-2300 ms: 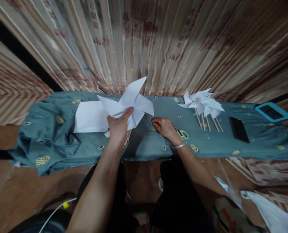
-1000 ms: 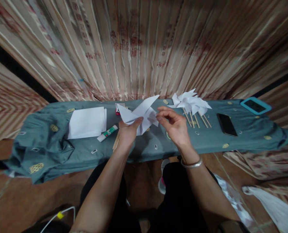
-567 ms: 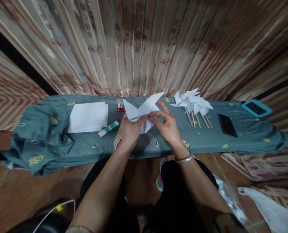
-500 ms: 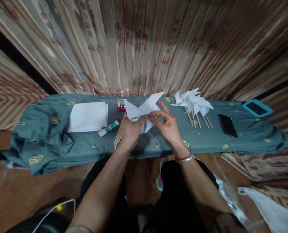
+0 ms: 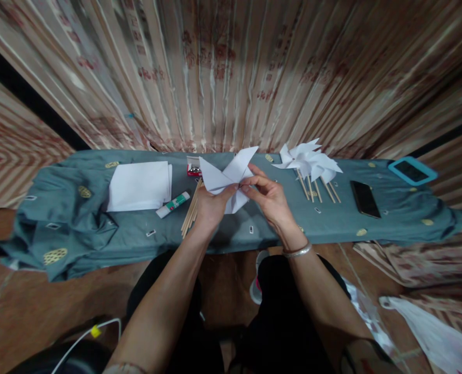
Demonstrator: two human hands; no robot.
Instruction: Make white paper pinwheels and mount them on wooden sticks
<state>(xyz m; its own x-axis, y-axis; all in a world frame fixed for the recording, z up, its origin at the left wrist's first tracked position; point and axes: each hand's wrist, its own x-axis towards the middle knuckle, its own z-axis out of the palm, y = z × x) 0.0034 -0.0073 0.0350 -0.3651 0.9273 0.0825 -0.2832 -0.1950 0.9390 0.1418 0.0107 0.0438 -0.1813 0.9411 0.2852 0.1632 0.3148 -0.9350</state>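
Both hands hold a white folded paper pinwheel above a bench draped in grey-green cloth. My left hand grips it from below with the thumb on its middle. My right hand pinches at the pinwheel's centre with fingertips pressed together; whether something small sits between them I cannot make out. Loose wooden sticks lie on the cloth just left of my left hand.
A stack of white paper and a glue stick lie to the left. A small red box sits behind. Finished pinwheels on sticks, a black phone and a blue-cased device lie to the right. Curtain hangs behind.
My right hand left the cloth, rose to the pinwheel and closed on its centre. My left hand lowered the pinwheel toward the bench and keeps holding it.
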